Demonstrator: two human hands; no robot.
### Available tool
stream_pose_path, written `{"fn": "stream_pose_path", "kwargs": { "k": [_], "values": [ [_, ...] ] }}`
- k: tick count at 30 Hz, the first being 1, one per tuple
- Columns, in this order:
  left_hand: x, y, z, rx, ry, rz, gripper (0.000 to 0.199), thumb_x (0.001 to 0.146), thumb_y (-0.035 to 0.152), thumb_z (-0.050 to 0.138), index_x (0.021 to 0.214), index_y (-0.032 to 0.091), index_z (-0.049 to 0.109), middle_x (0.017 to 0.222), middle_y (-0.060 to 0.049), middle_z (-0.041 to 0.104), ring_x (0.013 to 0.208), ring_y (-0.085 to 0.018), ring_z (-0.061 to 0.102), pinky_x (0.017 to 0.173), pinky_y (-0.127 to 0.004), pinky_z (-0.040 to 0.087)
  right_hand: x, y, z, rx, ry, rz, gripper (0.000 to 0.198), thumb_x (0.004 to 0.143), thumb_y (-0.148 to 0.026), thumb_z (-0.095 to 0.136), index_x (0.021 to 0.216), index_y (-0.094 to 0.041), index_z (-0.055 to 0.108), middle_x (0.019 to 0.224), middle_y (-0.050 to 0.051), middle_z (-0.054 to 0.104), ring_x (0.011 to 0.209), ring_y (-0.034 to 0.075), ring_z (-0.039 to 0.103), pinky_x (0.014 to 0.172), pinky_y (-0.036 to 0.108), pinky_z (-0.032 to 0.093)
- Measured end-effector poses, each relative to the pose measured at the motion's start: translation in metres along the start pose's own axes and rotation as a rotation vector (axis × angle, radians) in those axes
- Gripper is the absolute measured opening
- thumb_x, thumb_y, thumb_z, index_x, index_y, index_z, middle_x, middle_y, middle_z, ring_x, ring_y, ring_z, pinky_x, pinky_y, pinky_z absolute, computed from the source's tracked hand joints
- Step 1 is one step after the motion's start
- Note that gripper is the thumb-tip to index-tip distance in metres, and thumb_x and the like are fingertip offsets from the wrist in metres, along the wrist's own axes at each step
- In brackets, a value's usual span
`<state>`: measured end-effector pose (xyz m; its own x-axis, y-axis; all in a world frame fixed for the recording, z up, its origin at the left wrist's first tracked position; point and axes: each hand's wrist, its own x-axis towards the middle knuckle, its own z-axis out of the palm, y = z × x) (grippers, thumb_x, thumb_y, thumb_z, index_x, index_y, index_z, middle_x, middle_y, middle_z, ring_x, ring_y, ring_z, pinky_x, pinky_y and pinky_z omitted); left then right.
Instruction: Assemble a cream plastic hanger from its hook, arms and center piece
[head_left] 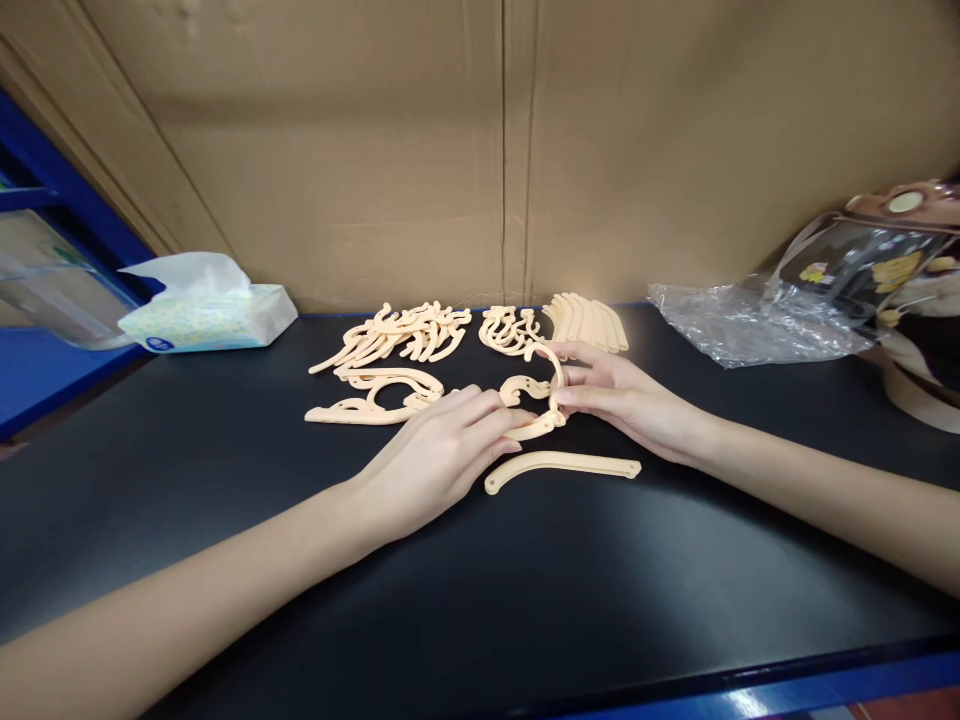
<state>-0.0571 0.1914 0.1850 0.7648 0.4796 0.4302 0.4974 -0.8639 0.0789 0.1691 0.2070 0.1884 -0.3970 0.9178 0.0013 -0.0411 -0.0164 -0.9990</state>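
My left hand [450,450] is closed on a cream plastic hanger arm [534,429], most of which its fingers cover. My right hand [626,400] pinches a curved hanger hook [557,375], whose lower end meets the end of that arm. Whether the two are joined I cannot tell. Just behind the fingers lies another curved piece [521,388]. A loose hanger arm [562,466] rests on the table in front of both hands. Left of my left hand are folding hanger pieces [375,408] that look put together, partly hidden by the hand.
Behind the hands sit a heap of hanger arms [405,332], a pile of hooks [510,328] and a row of arms [586,322]. A tissue pack [210,315] stands at the left. Clear plastic wrap [757,325] and a transparent bag [862,260] occupy the right. Cardboard [360,150] walls the back.
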Motion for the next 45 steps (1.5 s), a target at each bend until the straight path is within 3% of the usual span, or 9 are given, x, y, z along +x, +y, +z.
{"fn": "stream_pose_path", "kwargs": {
  "k": [20,29,37,45],
  "values": [
    [0.0007,0.0000,-0.0020,0.030,-0.055,0.016,0.029,0.100,0.020,0.038,0.119,0.014,0.058,0.097,-0.007,0.063,0.084,-0.019,0.055,0.072,-0.031,0.045,0.0013,0.0048,0.0004,-0.164,0.016,-0.101,0.060,0.076,-0.028,0.068,0.133,-0.020,0.049,0.088,0.001,0.063,0.089,0.018,0.058,0.086,0.037,0.045],
    [-0.0004,-0.0018,0.0001,0.053,-0.059,0.024,0.030,0.100,0.020,0.036,0.120,0.015,0.058,0.096,-0.007,0.062,0.084,-0.019,0.055,0.072,-0.031,0.044,0.0003,0.0025,0.0019,-0.232,0.014,-0.142,0.060,0.078,-0.032,0.067,0.133,-0.019,0.049,0.078,-0.002,0.059,0.077,0.016,0.056,0.084,0.037,0.044],
    [0.0006,0.0011,-0.0009,0.086,-0.072,0.011,0.030,0.100,0.019,0.035,0.118,0.015,0.058,0.093,-0.007,0.063,0.084,-0.019,0.057,0.072,-0.031,0.045,0.0022,0.0070,0.0001,-0.243,0.054,-0.135,0.055,0.076,-0.029,0.067,0.128,-0.021,0.054,0.093,0.002,0.066,0.086,0.018,0.059,0.087,0.037,0.046],
    [0.0000,0.0009,-0.0003,0.081,-0.048,0.014,0.030,0.099,0.019,0.038,0.119,0.013,0.058,0.093,-0.007,0.063,0.082,-0.019,0.055,0.071,-0.031,0.045,0.0036,0.0074,-0.0004,-0.223,0.054,-0.123,0.055,0.076,-0.028,0.067,0.129,-0.020,0.056,0.077,-0.002,0.062,0.076,0.016,0.056,0.085,0.036,0.044]
  ]
}}
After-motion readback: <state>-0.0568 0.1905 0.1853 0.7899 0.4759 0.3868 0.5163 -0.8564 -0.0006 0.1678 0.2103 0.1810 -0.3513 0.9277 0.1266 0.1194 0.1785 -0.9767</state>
